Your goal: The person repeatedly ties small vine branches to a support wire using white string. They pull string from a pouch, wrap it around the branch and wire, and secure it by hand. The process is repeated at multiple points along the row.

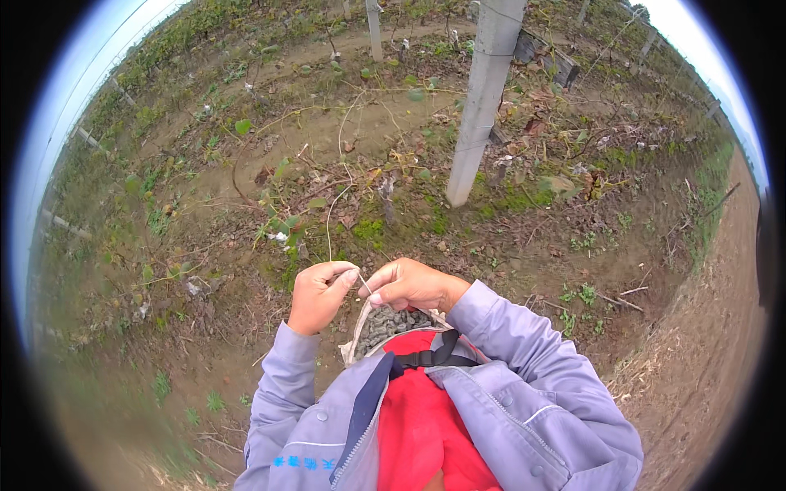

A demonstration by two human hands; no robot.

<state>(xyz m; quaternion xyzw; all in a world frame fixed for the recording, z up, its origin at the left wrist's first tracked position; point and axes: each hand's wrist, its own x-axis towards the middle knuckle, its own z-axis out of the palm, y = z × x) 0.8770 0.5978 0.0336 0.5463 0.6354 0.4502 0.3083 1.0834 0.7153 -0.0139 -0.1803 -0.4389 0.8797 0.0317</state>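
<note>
A thin pale string point(330, 214) runs down from the low plants to my hands. My left hand point(318, 296) is closed, thumb and forefinger pinching it. A short stretch of it spans the small gap to my right hand point(416, 284), whose thumb and fingers also pinch it. Right below the hands, against my front, hangs an open off-white bag point(356, 334). Small grey lumps point(391, 326), like gravel, fill it; what they are exactly I cannot tell. My right hand hovers over or touches the bag's far edge; the contact is hidden.
A grey concrete post point(485, 98) stands ahead, slightly right, with wires and a weathered board point(550, 59) beside it. Low vines, weeds and dry leaves cover the soil. Another post point(374, 31) rises farther off. A dirt track point(696, 360) runs along the right.
</note>
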